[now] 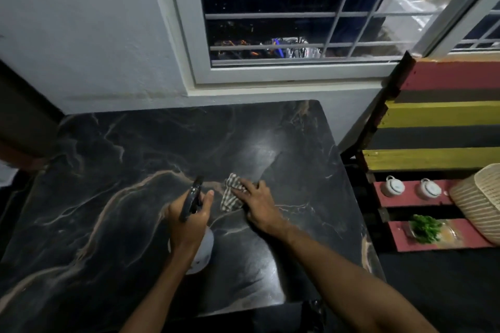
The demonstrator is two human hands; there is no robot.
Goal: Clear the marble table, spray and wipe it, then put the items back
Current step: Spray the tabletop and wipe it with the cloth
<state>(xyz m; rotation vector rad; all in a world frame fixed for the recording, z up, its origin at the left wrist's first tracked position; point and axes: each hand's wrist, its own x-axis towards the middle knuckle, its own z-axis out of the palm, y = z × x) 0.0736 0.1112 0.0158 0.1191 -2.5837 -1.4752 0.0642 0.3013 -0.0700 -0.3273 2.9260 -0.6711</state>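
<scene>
Where pallet shelves point(433, 113) stand, cups point(395, 186) sit beside basket point(481, 203).

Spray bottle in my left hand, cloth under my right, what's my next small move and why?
Probably slide the cloth across the table with your right hand: it presses flat on the cloth, the marble around it is bare, and your left hand holds the spray bottle beside it.

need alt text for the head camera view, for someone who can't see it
Seen from above, a person's right hand presses a checked cloth on a dark marble table while the left hand grips a spray bottle beside it. To the right, a painted pallet rack holds two white jars and a green plant, next to a woven basket.
</scene>
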